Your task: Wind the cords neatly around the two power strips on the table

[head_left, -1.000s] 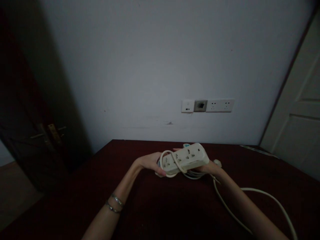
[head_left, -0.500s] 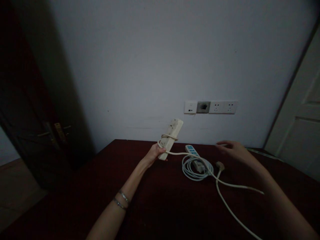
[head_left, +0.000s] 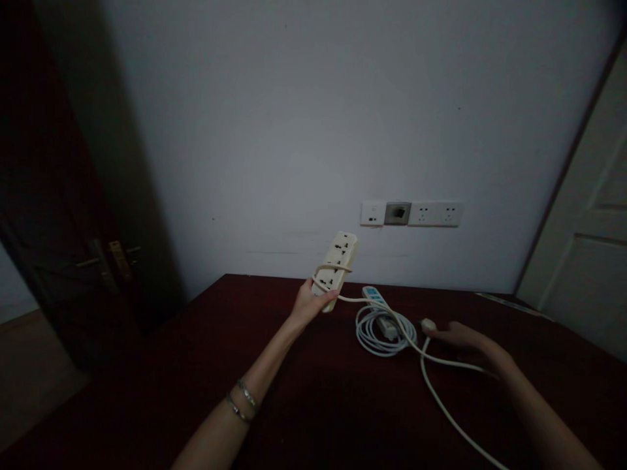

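Observation:
My left hand (head_left: 311, 301) is closed around the lower end of a white power strip (head_left: 337, 251), holding it tilted above the table with its sockets facing me. A white cord (head_left: 362, 300) wraps round the strip and runs off to the right. My right hand (head_left: 460, 336) has its fingers closed on the plug (head_left: 428, 326) of that cord, low over the table. Between the hands lies a second power strip (head_left: 375, 295), with blue sockets, and its pale blue cable (head_left: 375, 339) lies coiled over it.
The dark red table (head_left: 294, 405) meets a plain wall, where a row of wall sockets and a switch (head_left: 411, 213) is fitted. A dark door (head_left: 59, 248) with a handle stands at left, a white door (head_left: 588, 215) at right. A flat strip (head_left: 514, 305) lies at the table's back right.
My right hand has come down from above the table onto the plug. My left hand has turned the white power strip so its socket face shows more.

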`<state>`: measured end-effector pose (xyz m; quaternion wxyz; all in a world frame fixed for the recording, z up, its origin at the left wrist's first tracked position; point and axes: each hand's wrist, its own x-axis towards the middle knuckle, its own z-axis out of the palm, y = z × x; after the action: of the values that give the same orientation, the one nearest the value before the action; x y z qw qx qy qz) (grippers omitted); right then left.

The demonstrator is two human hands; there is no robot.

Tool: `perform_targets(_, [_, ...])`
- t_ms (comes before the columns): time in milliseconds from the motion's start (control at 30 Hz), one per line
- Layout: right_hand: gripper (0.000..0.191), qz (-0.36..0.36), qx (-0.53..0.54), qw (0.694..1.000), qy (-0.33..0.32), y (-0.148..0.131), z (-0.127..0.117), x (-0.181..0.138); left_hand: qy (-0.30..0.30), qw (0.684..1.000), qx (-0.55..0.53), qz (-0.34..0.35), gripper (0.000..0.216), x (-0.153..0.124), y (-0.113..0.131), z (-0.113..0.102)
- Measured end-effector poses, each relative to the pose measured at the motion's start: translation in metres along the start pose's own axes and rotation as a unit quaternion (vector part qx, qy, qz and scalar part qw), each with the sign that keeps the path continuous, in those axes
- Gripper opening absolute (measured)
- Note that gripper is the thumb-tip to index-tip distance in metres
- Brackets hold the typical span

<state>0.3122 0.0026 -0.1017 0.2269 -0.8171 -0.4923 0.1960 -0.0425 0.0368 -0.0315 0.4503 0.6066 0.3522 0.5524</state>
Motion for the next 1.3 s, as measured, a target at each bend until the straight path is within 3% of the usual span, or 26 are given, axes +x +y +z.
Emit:
perform_targets(200, [0.037,0.037,0.088,0.989,-0.115,-0.015,0.003,-0.005,-0.012,0.996,-0.071,-0.055,0.050,-0.003,0.007,-0.001])
perform_targets(367, [0.029,-0.041,0.292,0.944,-0.151,-0.036,-0.045,-0.026,-0.010,0.977,-0.170,-0.124,0.036,-0.002,0.013,-0.011])
perform_targets(467, [0.030,-0.082,0.373,0.910,-0.160,-0.059,-0.073,-0.052,-0.022,0.968,-0.218,-0.121,0.034,-0.001,0.017,-0.016])
perform_targets(667, [0.028,-0.222,0.438,0.857,-0.157,-0.103,-0.086,-0.106,0.008,0.964,-0.259,-0.066,0.039,-0.001,0.030,-0.023])
perform_targets(733, [0.026,-0.282,0.416,0.846,-0.178,-0.114,-0.080,-0.117,0.028,0.965,-0.256,-0.044,0.039,0.000,0.035,-0.028])
perform_targets(833, [0.027,-0.348,0.309,0.864,-0.193,-0.127,-0.068,-0.129,0.042,0.973,-0.227,-0.007,0.039,0.000,0.041,-0.035])
perform_targets(1000, [0.032,-0.396,0.180,0.895,-0.096,-0.146,-0.054,-0.148,0.057,0.990,-0.120,0.054,0.040,0.000,0.051,-0.040])
perform_targets(1167, [0.035,-0.461,0.142,0.875,-0.042,-0.160,-0.049,-0.169,0.043,0.992,-0.007,0.117,0.038,-0.008,0.057,-0.022])
perform_targets(1300, [0.033,-0.505,0.159,0.847,-0.038,-0.160,-0.044,-0.164,0.018,0.994,0.010,0.104,0.033,-0.016,0.051,-0.003])
